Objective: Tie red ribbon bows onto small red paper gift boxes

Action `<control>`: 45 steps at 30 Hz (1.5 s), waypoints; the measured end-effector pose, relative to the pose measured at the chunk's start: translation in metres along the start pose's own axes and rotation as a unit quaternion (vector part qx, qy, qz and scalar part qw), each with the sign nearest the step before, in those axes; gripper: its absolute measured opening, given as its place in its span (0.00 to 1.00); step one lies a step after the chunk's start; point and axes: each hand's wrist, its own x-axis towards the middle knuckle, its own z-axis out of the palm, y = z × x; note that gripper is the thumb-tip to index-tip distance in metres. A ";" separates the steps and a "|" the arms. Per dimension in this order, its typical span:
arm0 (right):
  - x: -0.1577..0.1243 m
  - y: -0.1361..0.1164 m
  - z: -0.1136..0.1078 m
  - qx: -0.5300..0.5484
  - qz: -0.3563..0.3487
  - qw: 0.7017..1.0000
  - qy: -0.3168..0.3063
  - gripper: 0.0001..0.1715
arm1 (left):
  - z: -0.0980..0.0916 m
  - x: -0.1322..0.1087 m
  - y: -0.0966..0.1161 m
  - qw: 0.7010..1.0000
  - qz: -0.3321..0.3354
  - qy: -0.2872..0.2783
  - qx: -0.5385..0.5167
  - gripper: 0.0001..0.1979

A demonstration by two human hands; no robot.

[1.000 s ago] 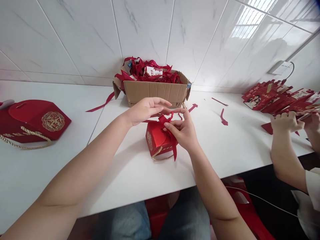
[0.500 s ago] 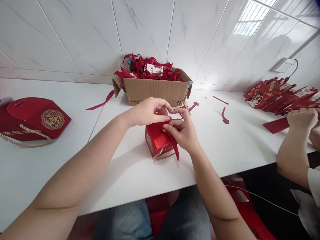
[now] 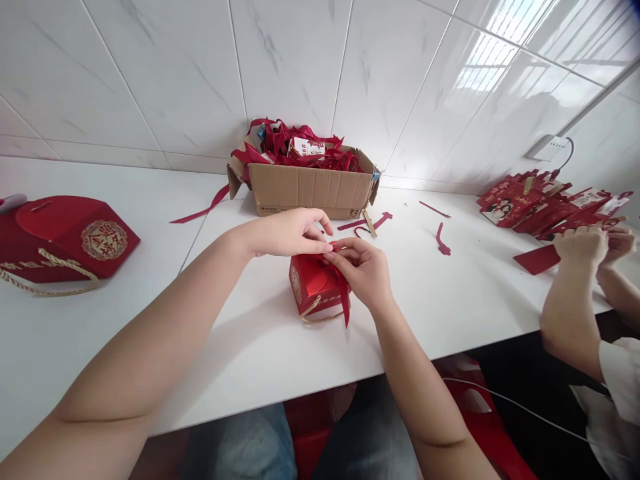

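A small red gift box (image 3: 310, 283) with a gold rope handle (image 3: 320, 319) stands on the white table in front of me. Red ribbon (image 3: 345, 303) lies over its top, one tail hanging down the front right side. My left hand (image 3: 300, 233) reaches in from the left, its thumb and a finger closed on the ribbon at the top of the box. My right hand (image 3: 363, 270) pinches the ribbon from the right, its fingertips meeting those of my left hand. The exact shape of the ribbon between the fingers is hidden.
A cardboard box (image 3: 305, 190) heaped with red ribbons stands against the tiled wall. At the left is a larger red gift box (image 3: 75, 240). Ribbon scraps (image 3: 442, 240) lie right of centre. A co-worker's hands (image 3: 583, 247) work beside several red boxes (image 3: 515, 203) at the right.
My hands have come closer together over the box, and the ribbon loop between them has been drawn down. The co-worker's second hand shows more. The view has shifted slightly.
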 end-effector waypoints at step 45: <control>0.016 0.013 -0.011 0.125 0.065 0.990 0.020 0.11 | 0.025 0.025 -0.015 0.895 0.177 0.274 0.304 0.06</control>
